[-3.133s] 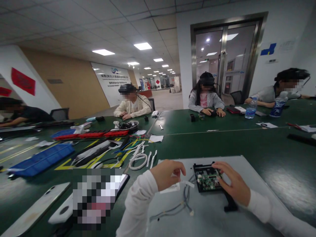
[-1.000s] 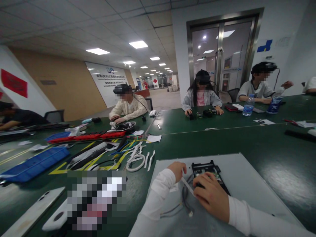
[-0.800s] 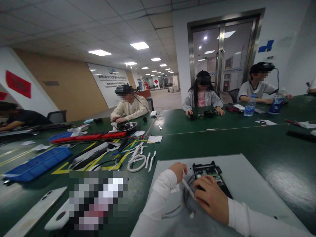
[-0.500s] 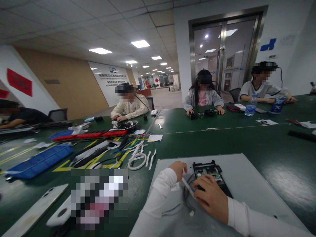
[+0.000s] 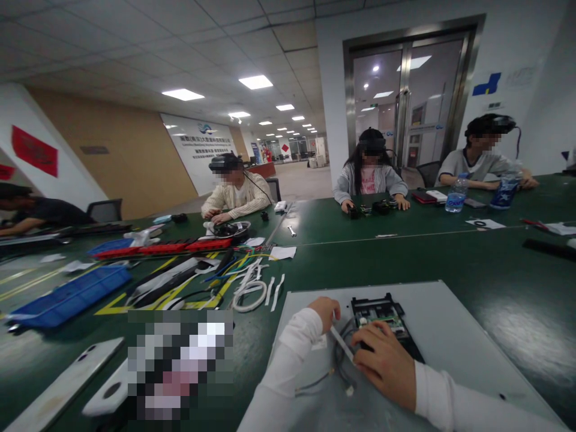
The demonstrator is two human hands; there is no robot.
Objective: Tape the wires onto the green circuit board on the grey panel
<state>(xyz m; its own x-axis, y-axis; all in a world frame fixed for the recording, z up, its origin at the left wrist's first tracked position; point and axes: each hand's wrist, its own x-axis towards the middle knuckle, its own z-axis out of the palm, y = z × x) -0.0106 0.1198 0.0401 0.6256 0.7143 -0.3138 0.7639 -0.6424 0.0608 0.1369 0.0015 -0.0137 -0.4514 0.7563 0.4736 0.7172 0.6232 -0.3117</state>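
Observation:
A small black module with a green circuit board [image 5: 377, 312] lies on a grey panel [image 5: 454, 342] in front of me. My right hand [image 5: 387, 369] rests over its near end, fingers curled, thumb and fingertips pinching one end of a thin white strip [image 5: 341, 344]. My left hand [image 5: 324, 313], in a white sleeve, is closed on the strip's other end, just left of the module. Thin grey wires [image 5: 335, 372] with small white connectors trail from the module toward me across the panel.
The green table [image 5: 405, 258] carries a blue tray [image 5: 67, 297], red and black strips, coiled white cables [image 5: 248, 294] and coloured wires to my left. Phones lie at the near left. Several people with headsets sit across the table, with water bottles [image 5: 455, 195] beside them.
Three seconds ago my right hand touched the module's far side and my left hovered apart. Both now hold the white strip; in the last second they barely moved.

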